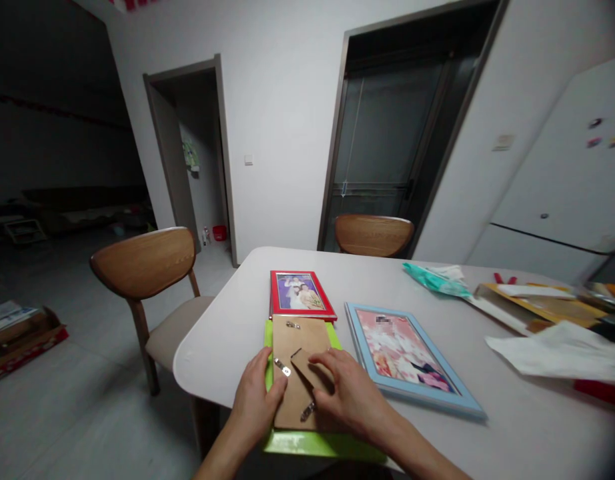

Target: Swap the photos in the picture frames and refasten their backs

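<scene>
Back side up, a green picture frame (pixel 317 443) lies at the table's near edge. Its brown backing board (pixel 287 417) carries small metal clips (pixel 282 367) and a folding stand flap (pixel 310 373), which is tilted up from the board. My left hand (pixel 252 397) grips the frame's left edge, thumb resting on the board by a clip. The stand flap is between the thumb and fingers of my right hand (pixel 352 393), which hides part of the board's right side. Just beyond, a red-framed photo (pixel 301 293) touches or nearly touches the board's far end.
To the right lies a blue picture frame (pixel 412 353) with a photo. Farther right are a teal-and-white wrapper (pixel 437 279), a yellow envelope (pixel 552 307) and a white sheet (pixel 562 350). Wooden chairs (pixel 147 263) stand left of and behind the white table (pixel 222 347).
</scene>
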`<state>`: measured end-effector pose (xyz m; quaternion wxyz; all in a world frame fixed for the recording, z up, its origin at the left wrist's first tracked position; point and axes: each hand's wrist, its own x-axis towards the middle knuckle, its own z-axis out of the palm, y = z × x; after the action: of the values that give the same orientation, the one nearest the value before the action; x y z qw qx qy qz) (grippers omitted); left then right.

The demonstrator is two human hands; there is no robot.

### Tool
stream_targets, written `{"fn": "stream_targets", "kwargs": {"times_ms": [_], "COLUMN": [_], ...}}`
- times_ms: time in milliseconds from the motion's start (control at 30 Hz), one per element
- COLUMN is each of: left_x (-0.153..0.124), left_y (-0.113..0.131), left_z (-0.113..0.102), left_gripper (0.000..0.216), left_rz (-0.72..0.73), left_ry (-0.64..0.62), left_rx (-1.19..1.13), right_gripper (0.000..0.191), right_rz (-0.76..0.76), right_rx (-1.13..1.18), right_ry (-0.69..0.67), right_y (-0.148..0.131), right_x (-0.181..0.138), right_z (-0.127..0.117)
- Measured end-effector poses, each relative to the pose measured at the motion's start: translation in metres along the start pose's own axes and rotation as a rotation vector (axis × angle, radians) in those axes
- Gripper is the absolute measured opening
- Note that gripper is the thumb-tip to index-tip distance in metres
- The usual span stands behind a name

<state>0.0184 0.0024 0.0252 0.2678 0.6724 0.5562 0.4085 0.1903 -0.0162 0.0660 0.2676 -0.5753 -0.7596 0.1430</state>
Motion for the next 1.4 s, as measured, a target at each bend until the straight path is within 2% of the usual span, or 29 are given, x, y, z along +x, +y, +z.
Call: {"fn": "stream_targets", "kwargs": {"times_ms": [67,133,233,333,467,667,800,933,1033,1133,1200,1233,1300,1400], "left_x": [0.002,0.005,0.009,0.013,0.019,0.029,0.029,0.023,0.011,-0.006,-0.017,-0.022,-0.029,-0.032], "left_y": [0.009,0.013,0.005,-0.019,-0.051,-0.065,-0.063,-0.051,-0.027,0.009,0.033,0.043,0.057,0.063], "left_z": [-0.003,-0.009,-0.027,-0.054,-0.083,-0.098,-0.100,-0.091,-0.069,-0.035,-0.012,-0.002,0.013,0.019], "left_gripper": [0.048,0.048,0.043,0.038,0.031,0.029,0.036,0.038,0.039,0.045,0.060,0.066,0.067,0.058], "left_rz": [-0.076,-0.185,-0.293,-0.337,-0.379,-0.343,-0.278,-0.155,-0.063,0.035,0.157,0.215,0.295,0.422], "left_ry": [0.014,-0.035,-0.087,-0.052,0.004,0.081,0.156,0.175,0.140,0.034,-0.106,-0.165,-0.207,-0.160], "left_rx": [-0.159,-0.385,-0.566,-0.527,-0.412,-0.093,0.130,0.221,0.216,0.161,0.069,0.039,0.029,0.052], "right_gripper": [0.032,0.031,0.031,0.036,0.039,0.043,0.042,0.054,0.061,0.068,0.073,0.075,0.076,0.073], "right_rz": [-0.028,-0.064,-0.070,0.036,0.182,0.241,0.267,0.346,0.449,0.534,0.541,0.533,0.514,0.495], "right_rx": [0.013,0.052,0.087,-0.033,-0.241,-0.341,-0.340,-0.141,0.247,0.732,0.935,0.987,1.027,1.017], "right_ry": [0.027,0.023,0.017,0.038,-0.005,-0.087,-0.066,0.042,0.051,0.053,0.092,0.112,0.135,0.112], "right_y": [-0.011,-0.018,-0.011,0.016,0.047,0.045,0.046,0.047,0.039,0.022,0.011,0.006,0.001,0.004], "right_x": [0.000,0.000,0.001,0.003,0.004,0.012,0.017,0.017,0.014,0.009,0.007,0.007,0.006,0.006], "right_z": [-0.004,-0.006,-0.008,-0.009,-0.005,0.001,-0.003,-0.010,-0.017,-0.025,-0.029,-0.031,-0.032,-0.032]}}
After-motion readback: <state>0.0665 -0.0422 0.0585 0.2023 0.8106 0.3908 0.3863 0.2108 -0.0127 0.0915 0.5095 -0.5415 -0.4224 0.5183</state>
